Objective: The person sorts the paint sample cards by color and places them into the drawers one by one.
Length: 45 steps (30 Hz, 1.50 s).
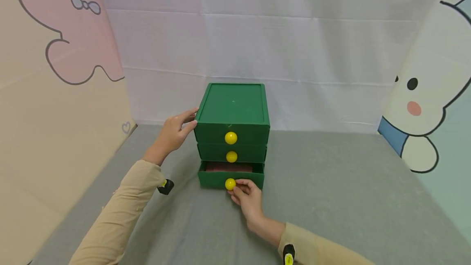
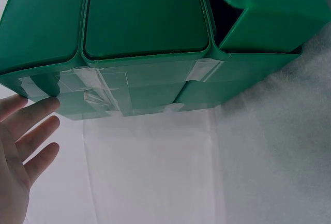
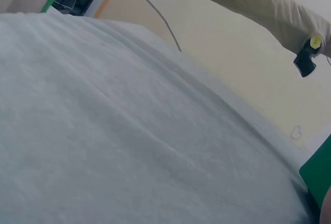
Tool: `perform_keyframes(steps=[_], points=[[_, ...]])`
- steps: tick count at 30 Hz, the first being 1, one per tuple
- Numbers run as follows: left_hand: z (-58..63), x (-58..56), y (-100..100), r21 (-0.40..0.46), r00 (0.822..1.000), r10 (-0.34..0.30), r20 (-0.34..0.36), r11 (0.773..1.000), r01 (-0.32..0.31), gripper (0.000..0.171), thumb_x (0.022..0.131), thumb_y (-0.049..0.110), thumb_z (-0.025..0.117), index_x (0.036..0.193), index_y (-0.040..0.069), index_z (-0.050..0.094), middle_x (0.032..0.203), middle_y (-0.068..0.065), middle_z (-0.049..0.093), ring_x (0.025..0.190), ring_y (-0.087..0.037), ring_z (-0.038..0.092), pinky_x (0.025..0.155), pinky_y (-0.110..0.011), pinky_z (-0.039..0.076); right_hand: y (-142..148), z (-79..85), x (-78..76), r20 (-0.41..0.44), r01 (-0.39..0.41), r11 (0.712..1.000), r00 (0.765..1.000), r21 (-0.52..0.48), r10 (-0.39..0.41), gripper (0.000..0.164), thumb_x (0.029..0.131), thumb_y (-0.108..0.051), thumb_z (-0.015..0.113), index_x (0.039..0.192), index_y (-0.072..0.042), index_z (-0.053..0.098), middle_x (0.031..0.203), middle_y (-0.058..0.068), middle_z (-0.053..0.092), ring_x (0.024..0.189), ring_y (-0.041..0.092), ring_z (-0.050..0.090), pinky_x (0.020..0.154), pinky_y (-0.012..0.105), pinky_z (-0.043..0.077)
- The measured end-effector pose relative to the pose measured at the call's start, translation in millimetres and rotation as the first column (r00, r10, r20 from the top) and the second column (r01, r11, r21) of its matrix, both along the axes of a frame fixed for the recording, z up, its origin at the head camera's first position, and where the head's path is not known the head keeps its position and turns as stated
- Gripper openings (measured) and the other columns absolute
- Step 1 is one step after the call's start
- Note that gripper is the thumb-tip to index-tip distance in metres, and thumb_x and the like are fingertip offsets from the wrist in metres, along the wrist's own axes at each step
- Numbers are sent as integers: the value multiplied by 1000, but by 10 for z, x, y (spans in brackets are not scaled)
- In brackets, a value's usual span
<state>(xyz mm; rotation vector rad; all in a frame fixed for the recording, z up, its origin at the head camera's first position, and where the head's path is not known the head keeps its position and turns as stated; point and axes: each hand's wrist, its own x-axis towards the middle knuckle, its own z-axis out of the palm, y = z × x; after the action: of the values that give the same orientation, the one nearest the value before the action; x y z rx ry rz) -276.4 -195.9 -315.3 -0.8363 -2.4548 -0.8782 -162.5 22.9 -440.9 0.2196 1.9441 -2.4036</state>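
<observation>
A green drawer cabinet with three stacked drawers stands on the grey cloth. Its bottom drawer is pulled partly out, and something brownish-pink lies inside, its kind unclear. With thumb and fingers, my right hand pinches the yellow knob of that drawer. My left hand touches the cabinet's upper left side with extended fingers, also seen in the left wrist view, where clear tape runs along the cabinet side. Only a sliver of the right hand shows in the right wrist view.
The two upper drawers, with yellow knobs, are closed. A white curtain hangs behind the cabinet. Printed cartoon panels flank both sides. Grey cloth covers the table around the cabinet.
</observation>
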Motion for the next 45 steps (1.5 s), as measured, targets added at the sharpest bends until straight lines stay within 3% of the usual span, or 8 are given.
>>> perform_keyframes(steps=[17, 32, 39, 45], points=[[-15, -2, 25, 5, 1000, -4, 15, 1000, 4, 43, 95, 16, 48, 135, 3, 43, 124, -21, 54, 108, -33, 55, 88, -51, 43, 21, -61, -356, -7, 52, 998, 999, -28, -52, 21, 88, 2, 54, 108, 9, 53, 92, 15, 59, 78, 20, 65, 69, 24, 53], [-13, 4, 19, 18, 1000, -7, 17, 1000, 7, 43, 95, 15, 47, 135, 3, 43, 124, -21, 53, 109, -34, 55, 88, -51, 42, 52, -79, -378, -9, 9, 1000, 1000, -28, -10, 23, 89, 1, 53, 110, 11, 50, 95, 18, 58, 77, 16, 65, 70, 24, 53], [-12, 3, 16, 14, 1000, -2, 22, 1000, 1, 43, 95, 16, 47, 136, 4, 42, 126, -20, 52, 109, -33, 55, 89, -50, 42, 143, -27, -372, -14, -2, 998, 1000, 63, 3, 24, 90, -2, 54, 111, 10, 51, 96, 17, 59, 79, 19, 64, 71, 31, 54], [-7, 30, 15, -34, 1000, 16, -1, 999, -16, 44, 96, 18, 44, 136, 1, 40, 126, -21, 52, 108, -34, 55, 89, -49, 43, 411, 118, -383, -27, -16, 989, 999, 150, 21, 22, 89, -1, 55, 108, 8, 53, 94, 14, 60, 84, 25, 64, 72, 35, 53]])
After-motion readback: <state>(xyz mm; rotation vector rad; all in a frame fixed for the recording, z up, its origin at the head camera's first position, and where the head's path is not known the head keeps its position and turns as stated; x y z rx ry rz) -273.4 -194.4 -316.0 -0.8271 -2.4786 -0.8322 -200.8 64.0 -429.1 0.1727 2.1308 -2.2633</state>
